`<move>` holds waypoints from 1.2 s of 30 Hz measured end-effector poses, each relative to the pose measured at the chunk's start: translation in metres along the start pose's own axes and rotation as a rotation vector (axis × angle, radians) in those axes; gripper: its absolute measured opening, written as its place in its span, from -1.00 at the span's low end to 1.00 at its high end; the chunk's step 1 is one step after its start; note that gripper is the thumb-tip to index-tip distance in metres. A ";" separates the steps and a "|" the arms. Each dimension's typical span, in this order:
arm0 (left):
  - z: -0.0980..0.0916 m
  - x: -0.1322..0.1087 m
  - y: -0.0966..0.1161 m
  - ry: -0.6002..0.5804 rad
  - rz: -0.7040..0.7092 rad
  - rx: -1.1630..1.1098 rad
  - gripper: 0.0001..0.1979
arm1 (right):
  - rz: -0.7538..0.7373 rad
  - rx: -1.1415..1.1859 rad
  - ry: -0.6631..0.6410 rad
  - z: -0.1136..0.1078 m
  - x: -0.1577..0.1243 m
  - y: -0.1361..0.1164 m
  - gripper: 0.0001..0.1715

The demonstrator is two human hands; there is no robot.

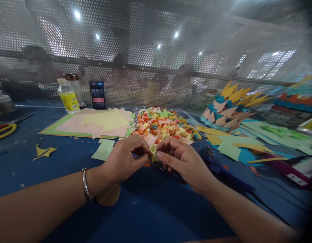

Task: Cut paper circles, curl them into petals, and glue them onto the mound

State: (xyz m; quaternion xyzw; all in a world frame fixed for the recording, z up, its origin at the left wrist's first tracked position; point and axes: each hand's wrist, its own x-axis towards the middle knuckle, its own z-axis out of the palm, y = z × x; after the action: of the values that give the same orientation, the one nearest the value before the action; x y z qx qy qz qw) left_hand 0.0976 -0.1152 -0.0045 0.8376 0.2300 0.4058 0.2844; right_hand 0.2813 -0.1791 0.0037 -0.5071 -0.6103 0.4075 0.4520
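Note:
My left hand (124,158) and my right hand (182,160) meet over the blue table (150,209). Both pinch one small folded piece of light green paper (153,151) between thumb and fingers. A metal bangle (86,184) circles my left wrist. Just behind the hands lies a heap of small folded paper pieces (162,126) in orange, yellow, green and pink.
Sheets of pink, yellow and green paper (95,123) lie at the left back, with a glue bottle (67,96) and a jar behind. Yellow-handled scissors (5,130) lie far left. Spiky paper constructions (232,104) and loose cut sheets (259,138) fill the right. A perforated screen (156,50) stands behind, people beyond it.

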 end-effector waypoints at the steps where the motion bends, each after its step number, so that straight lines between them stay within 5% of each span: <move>1: 0.000 0.000 0.000 0.000 0.004 0.000 -0.89 | -0.004 -0.013 0.003 0.000 0.000 0.000 -0.70; 9: -0.002 0.001 -0.001 0.056 -0.139 -0.071 -0.94 | -0.238 -0.264 0.188 0.002 -0.008 -0.003 -0.76; 36: -0.001 0.000 0.001 0.109 -0.181 0.012 -0.95 | -0.585 -0.718 0.179 0.009 -0.015 -0.003 -0.71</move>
State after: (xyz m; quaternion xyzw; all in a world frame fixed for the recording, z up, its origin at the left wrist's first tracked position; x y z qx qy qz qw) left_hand 0.0965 -0.1159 -0.0033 0.7919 0.3222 0.4219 0.3019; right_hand 0.2731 -0.1949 0.0027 -0.4713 -0.7886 -0.0192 0.3946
